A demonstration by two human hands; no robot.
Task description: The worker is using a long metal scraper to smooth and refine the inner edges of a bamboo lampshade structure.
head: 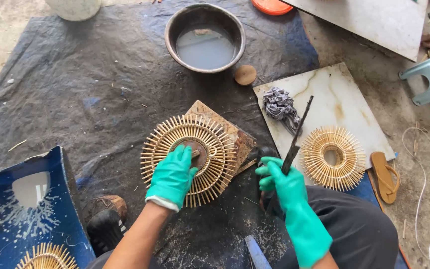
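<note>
Left hand (171,177), gloved in green, presses flat with fingers spread on the round rattan sunburst frame (189,158), which lies face-up on a wooden board (235,133) over the dark tarp (90,89). Right hand (280,180) is closed around a thin dark rod (298,133); its long axis tilts up and slightly right, tip pointing away toward the marble tile (334,94). A second finished frame (332,157) lies on that tile beside a crumpled rag (279,106). Metal basin (205,37) of water sits beyond.

Pale split-cane sunburst ring (189,159), matt, ribbed, dull dented metal basin (205,37) at 12 o'clock, glossy marbled tile (344,99) at 2 o'clock, smooth teal rubber gloves.
</note>
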